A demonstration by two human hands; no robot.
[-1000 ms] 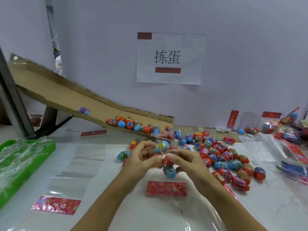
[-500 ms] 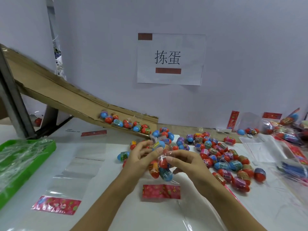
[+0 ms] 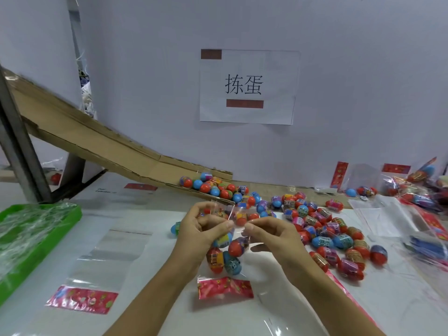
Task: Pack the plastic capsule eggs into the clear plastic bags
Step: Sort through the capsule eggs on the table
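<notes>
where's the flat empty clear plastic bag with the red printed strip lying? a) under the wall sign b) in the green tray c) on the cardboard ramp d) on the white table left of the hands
d: the flat empty clear plastic bag with the red printed strip lies on the white table, left of the left hand.

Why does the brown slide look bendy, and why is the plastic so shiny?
In the head view, the wide-angle lens curves the cardboard ramp; light glares off the empty clear bag and the green tray; the far-right packed bags look blurry.
</notes>
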